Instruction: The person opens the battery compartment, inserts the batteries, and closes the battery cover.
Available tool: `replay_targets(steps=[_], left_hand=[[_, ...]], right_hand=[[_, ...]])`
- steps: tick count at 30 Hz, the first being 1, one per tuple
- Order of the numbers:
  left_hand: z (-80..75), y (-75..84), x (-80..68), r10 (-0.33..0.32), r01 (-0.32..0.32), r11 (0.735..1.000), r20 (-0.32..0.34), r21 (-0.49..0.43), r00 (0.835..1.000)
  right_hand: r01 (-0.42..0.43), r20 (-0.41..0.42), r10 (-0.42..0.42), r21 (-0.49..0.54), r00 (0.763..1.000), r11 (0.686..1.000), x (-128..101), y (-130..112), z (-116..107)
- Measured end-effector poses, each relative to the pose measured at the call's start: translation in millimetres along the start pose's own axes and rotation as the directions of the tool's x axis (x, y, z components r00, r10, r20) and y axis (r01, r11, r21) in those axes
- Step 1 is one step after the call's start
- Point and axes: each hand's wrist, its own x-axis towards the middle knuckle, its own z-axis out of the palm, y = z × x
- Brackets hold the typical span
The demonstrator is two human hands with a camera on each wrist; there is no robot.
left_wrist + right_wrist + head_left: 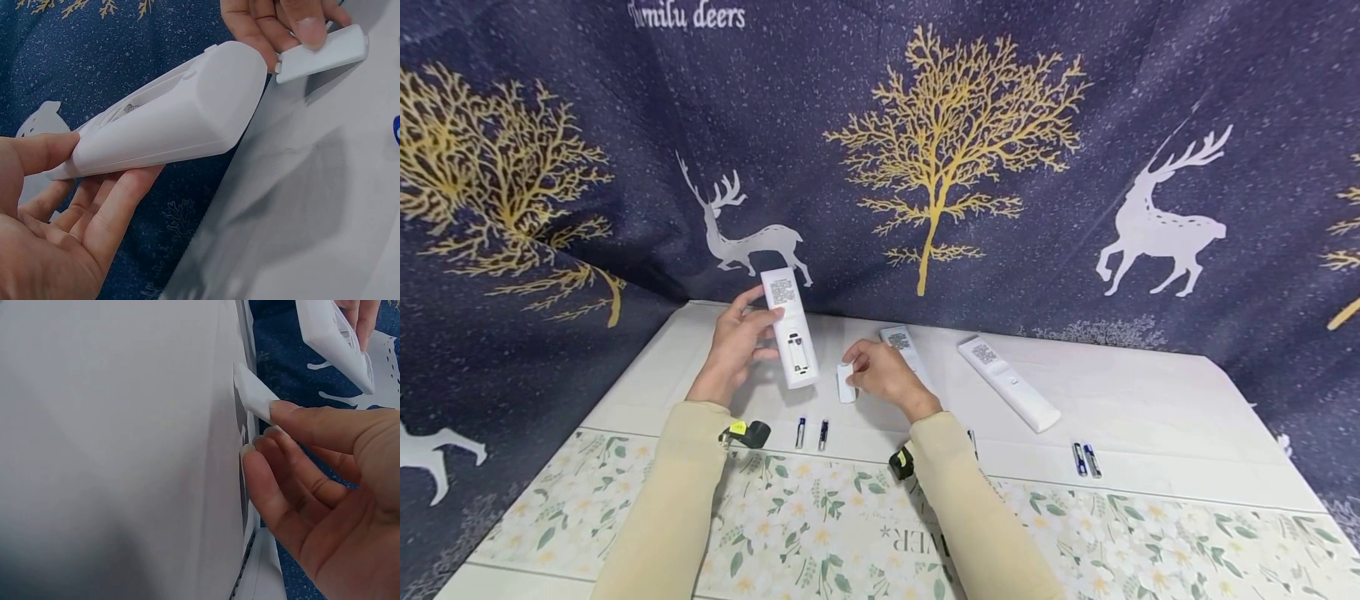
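The left hand [735,350] grips a smooth, long white plastic remote control [790,328] tilted above the far-left counter [1150,400], its battery bay bare, while the right hand [883,375] pinches the small, flat rectangular battery cover [846,384] just beside it.

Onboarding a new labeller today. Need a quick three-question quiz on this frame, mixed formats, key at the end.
1. True or false: the left hand holds a white remote lifted off the table, back side up.
2. What does the right hand pinch? A) a battery B) the battery cover C) a pen
3. How many other remotes lie flat on the table?

Key
1. True; its battery bay shows open in the head view.
2. B; the small white cover sits at the fingertips, low by the table.
3. Two: the middle remote just behind the right hand, and the right remote, with battery pairs along the near edge.
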Motion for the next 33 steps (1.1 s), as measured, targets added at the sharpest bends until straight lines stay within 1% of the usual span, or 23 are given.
replay_targets(steps=[5,13,21,28,33], left_hand=[[0.2,0.0,0.6,-0.002,0.002,1.000,0.004,-0.009,1.000],[-0.6,-0.5,1.7,-0.004,0.004,1.000,0.007,-0.020,1.000],[-0.9,-1.3,1.8,0.009,-0.010,1.000,-0.006,-0.016,1.000],[-2.0,-1.9,2.3,0.008,-0.008,1.000,-0.012,-0.027,1.000],[-2.3,-1.0,2.9,0.002,-0.003,1.000,-0.020,-0.014,1.000]], right_hand=[[-0.010,0.015,0.011,-0.048,1.000,0.999,0.6,0.4,0.1],[-0.018,0.016,0.019,-0.055,1.000,0.998,0.3,0.7,1.0],[0.004,0.014,-0.003,-0.056,1.000,0.998,-0.2,-0.3,1.0],[0.003,0.022,-0.001,-0.068,1.000,0.998,-1.6,-3.8,-1.6],[0.032,0.019,-0.031,-0.089,0.999,0.996,-1.0,-7.8,-4.0]])
